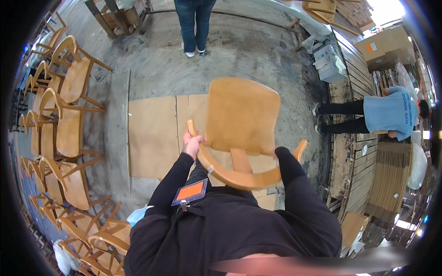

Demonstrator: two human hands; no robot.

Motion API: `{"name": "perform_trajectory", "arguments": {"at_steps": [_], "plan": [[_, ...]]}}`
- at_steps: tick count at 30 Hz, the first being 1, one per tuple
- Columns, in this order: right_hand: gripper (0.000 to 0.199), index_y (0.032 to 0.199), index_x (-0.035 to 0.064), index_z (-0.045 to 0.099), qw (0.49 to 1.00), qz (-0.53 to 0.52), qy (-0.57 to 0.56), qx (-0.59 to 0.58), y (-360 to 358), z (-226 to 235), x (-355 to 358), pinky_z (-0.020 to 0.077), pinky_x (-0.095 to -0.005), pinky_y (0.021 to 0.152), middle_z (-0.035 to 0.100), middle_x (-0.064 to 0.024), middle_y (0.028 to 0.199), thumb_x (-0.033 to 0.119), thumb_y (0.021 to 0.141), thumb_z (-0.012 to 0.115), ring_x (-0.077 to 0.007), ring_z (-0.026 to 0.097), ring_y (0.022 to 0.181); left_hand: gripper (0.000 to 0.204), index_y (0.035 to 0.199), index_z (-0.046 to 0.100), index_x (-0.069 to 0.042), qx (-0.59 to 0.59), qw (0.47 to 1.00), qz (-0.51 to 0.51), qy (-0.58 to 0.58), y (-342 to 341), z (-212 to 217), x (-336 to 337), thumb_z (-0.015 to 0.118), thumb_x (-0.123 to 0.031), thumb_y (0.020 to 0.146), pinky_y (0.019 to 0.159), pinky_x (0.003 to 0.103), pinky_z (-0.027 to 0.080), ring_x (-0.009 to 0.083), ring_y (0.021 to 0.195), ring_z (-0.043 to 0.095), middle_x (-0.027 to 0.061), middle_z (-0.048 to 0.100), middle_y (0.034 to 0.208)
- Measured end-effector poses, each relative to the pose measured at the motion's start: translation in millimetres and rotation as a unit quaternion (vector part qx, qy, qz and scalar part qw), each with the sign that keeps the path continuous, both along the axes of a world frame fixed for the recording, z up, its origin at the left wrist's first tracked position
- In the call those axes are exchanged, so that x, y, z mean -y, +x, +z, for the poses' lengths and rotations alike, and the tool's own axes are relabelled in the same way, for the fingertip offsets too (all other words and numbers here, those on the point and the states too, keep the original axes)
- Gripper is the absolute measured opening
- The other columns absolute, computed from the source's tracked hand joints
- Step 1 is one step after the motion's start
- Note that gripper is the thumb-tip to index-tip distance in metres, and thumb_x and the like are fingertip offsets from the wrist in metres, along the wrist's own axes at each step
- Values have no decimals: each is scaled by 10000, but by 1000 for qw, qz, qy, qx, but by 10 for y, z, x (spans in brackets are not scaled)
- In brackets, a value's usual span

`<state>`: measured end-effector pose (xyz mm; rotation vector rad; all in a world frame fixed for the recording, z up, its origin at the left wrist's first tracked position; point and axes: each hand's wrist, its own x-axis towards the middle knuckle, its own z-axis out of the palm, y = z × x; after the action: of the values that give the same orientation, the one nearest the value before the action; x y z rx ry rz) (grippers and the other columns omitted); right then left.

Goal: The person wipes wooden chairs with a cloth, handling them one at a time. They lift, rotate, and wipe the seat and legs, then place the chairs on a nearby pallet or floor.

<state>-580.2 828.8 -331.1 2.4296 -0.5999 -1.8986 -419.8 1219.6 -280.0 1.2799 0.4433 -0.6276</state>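
A light wooden chair (243, 112) is in front of me, its smooth seat pointing away and its curved backrest (239, 178) close to my body. My left hand (192, 143) is closed around the chair's frame, just below the left tip of the backrest. At the right side, my right hand (276, 153) is at the matching post beside the seat's rear corner. Only a sliver of it shows past the black sleeve, and it appears to grip the post. The chair's legs are hidden beneath the seat.
Flat cardboard (154, 133) lies on the concrete floor under and left of the chair. Rows of similar wooden chairs (69, 131) line the left. A person in jeans (195, 23) stands ahead; another in a blue shirt (389, 112) is by a slatted platform (357, 165) on the right.
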Motion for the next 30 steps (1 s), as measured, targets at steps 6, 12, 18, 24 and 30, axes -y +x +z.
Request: {"name": "perform_trajectory", "arguments": {"at_steps": [6,12,18,24,30], "plan": [[230,821,74,707,995,79,-36,44,916,-75,451,509,-399,692,683,-113,845,281,768,621,-265,651,787,390,1051,449,-17,6,999,54,-5,625,-359,373,544,53,679,572,359,525,222,597,597,92,538,761],[252,897,74,727,981,178,-13,70,1340,-469,794,528,-408,746,706,-129,947,256,776,601,-284,679,887,422,1061,454,-16,-18,994,52,99,661,-615,698,601,36,669,625,372,532,226,655,611,112,557,804],[348,1087,67,697,971,234,-9,43,1303,-712,1153,501,-441,907,647,-165,1177,233,816,556,-297,613,1125,632,1242,464,0,-21,954,14,297,469,-561,1153,695,-231,701,794,404,501,291,905,604,151,595,1028],[381,1159,57,662,933,344,40,101,1418,-454,823,481,-425,948,625,-194,1205,266,862,547,-330,607,1123,561,1304,527,-6,86,973,27,211,-350,-69,962,674,-244,818,950,362,480,263,1092,605,181,622,1194],[493,1222,11,597,897,150,297,291,1661,70,-183,482,-419,923,645,-214,1148,341,858,629,-334,625,1069,257,663,690,-70,-5,947,37,319,-2578,299,430,531,-247,759,585,333,523,178,626,667,87,684,658]]}}
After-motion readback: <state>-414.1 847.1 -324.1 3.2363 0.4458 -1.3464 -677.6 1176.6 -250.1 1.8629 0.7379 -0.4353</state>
